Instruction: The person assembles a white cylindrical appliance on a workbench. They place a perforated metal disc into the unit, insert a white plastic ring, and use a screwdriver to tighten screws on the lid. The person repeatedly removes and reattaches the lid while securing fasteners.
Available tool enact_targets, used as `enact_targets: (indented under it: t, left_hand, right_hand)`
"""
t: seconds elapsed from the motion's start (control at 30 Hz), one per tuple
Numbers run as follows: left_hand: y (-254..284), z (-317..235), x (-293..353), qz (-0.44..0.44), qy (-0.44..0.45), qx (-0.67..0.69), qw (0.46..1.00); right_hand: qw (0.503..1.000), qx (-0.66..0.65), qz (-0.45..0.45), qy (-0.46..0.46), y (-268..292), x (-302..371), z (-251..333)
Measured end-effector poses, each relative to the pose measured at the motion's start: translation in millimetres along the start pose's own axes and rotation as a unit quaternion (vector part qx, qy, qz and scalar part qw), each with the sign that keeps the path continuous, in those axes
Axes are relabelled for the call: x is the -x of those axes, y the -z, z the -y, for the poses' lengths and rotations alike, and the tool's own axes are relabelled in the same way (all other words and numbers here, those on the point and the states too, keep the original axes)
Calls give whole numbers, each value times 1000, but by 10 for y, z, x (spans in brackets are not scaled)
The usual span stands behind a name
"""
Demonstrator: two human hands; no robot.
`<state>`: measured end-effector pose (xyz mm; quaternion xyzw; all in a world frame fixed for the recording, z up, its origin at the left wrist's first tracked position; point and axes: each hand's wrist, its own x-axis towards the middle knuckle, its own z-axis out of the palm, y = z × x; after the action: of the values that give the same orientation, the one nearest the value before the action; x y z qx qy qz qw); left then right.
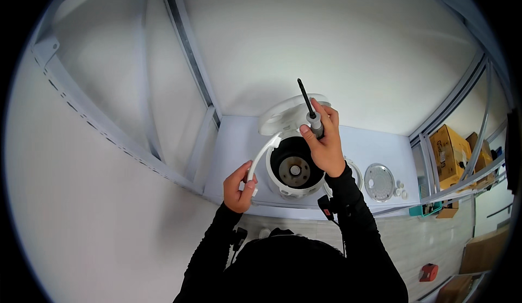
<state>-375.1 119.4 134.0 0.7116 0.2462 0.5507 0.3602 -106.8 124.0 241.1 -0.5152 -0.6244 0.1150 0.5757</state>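
Observation:
A white rice cooker stands on the table with its lid tipped up at the back. Its dark inside is exposed, with a round metal plate at the bottom. My left hand is closed around the lower end of the cooker's curved white handle, at the left side. Over the right part of the cooker, my right hand grips a screwdriver by its grey handle. The dark shaft points up and away from me, clear of the cooker.
Right of the cooker lie a white ring-shaped part, a round silvery disc and several small white pieces. Metal frame posts border the table. Beyond the right side are cardboard boxes, a teal basket and a red object on the floor.

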Motion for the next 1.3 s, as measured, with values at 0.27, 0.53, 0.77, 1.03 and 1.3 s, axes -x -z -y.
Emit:
enact_targets:
  t: [0.27,0.53,0.77,1.03,1.3]
  left_hand:
    - [-165,119,-346,-14,40,-9,999]
    - [-247,264,-592,-57,53,22,997]
    - [-281,356,-714,-74,62,36,995]
    - [-220,376,-510,-66,75,22,995]
    - [127,1134,499,-115,147,-56,981]
  right_hand:
    - [1000,-3,-4,12,32,58,17]
    - [997,-26,-51,-50,217,246,7]
    - [998,7,-42,-52,230,444,-109]
    - [996,1,25,-83,220,662,-252]
    - [988,25,131,-74,155,727,-176]
